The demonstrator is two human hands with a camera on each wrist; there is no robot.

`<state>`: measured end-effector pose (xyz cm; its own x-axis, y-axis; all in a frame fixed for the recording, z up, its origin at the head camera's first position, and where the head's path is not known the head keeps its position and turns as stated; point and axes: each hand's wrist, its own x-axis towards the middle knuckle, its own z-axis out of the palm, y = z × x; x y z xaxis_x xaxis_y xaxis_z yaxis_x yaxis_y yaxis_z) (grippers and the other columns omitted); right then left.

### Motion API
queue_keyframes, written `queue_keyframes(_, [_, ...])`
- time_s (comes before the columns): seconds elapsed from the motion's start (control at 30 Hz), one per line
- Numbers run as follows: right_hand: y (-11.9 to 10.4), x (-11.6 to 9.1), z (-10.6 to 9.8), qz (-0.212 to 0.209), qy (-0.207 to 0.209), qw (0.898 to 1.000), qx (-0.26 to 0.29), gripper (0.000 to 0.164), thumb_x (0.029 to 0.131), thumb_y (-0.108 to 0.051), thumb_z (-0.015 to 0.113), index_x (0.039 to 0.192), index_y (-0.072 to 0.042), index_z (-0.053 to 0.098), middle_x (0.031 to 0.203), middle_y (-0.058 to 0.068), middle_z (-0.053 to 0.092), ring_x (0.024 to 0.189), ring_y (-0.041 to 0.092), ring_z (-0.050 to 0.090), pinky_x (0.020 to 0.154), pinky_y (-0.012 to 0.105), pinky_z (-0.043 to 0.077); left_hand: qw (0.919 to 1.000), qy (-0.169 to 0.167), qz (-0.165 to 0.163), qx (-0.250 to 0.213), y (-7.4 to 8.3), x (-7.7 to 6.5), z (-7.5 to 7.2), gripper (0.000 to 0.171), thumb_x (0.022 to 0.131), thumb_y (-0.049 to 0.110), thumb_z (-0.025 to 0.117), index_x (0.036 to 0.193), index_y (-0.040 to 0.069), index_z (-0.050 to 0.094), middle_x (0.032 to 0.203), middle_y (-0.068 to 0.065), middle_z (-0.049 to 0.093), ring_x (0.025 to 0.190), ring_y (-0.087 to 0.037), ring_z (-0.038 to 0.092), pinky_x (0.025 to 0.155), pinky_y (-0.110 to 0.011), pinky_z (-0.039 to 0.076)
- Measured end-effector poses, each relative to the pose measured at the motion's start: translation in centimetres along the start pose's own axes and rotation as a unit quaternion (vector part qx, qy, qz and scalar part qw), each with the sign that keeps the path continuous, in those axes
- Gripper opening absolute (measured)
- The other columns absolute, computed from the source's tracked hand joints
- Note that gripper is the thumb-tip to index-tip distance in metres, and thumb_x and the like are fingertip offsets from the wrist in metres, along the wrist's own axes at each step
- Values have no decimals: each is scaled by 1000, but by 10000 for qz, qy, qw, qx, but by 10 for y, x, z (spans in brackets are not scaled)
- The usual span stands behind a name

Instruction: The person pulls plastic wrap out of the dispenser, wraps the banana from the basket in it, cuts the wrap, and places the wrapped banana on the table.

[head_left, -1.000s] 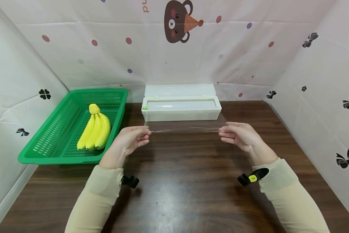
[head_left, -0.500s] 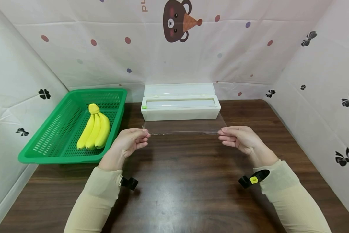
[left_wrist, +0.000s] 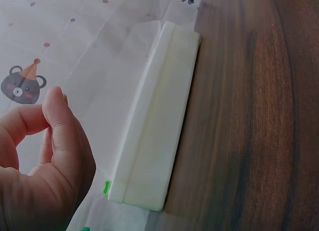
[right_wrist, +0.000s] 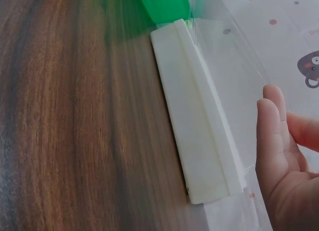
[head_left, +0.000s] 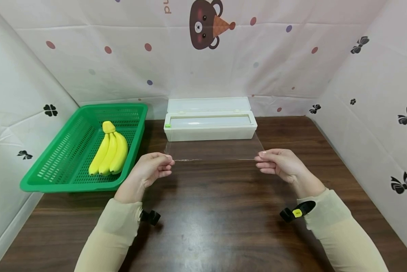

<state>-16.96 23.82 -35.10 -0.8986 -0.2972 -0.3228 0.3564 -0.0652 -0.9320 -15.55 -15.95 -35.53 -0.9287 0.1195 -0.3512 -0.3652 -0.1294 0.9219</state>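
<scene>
A sheet of clear plastic wrap (head_left: 213,150) stretches from the white wrap dispenser box (head_left: 211,133) toward the person. The left hand (head_left: 152,167) pinches one front corner of it between thumb and fingers. At the other front corner the right hand (head_left: 280,163) pinches the film the same way. The dispenser's lid (head_left: 208,104) is raised, and a small green cutter slider (head_left: 167,125) sits at its left end. Through the film, the left wrist view shows the box's long front (left_wrist: 162,126); the right wrist view shows the box (right_wrist: 199,121) too.
On the left stands a green plastic basket (head_left: 70,187) holding a bunch of yellow bananas (head_left: 109,153). Dark wood tabletop (head_left: 203,219) lies under the hands. Patterned white sheeting (head_left: 176,64) encloses the back and both sides.
Both hands have drawn slightly toward the person, and the stretch of film between them and the box has grown longer. The box and the basket with the bananas stay in place.
</scene>
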Motion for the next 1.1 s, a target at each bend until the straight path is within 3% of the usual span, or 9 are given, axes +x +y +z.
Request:
queue_keyframes(0.43, [9, -1, -4, 150, -39, 9993, -338, 6, 93, -8, 58, 95, -8, 64, 89, 3, 74, 74, 11, 71, 70, 28, 57, 9998, -170, -60, 126, -7, -1, -3, 21, 91, 4, 55, 75, 11, 64, 70, 1, 67, 58, -10, 61, 61, -25, 56])
queue_keyframes(0.57, [11, -1, -5, 225, -32, 9984, -522, 10, 93, -10, 58, 101, -4, 60, 89, 2, 73, 75, 10, 71, 70, 27, 57, 9994, -211, -28, 285, -11, 0, -4, 21, 90, 3, 54, 74, 12, 64, 70, 1, 66, 58, -11, 60, 62, -26, 56])
queue_keyframes(1.1, [17, -2, -7, 358, -114, 9961, -801, 7, 93, -12, 59, 92, -9, 65, 87, 1, 74, 75, 10, 71, 69, 29, 58, 9979, -298, -111, 573, -22, -2, -8, 22, 88, 0, 55, 71, 11, 63, 72, 0, 66, 59, -9, 59, 62, -27, 56])
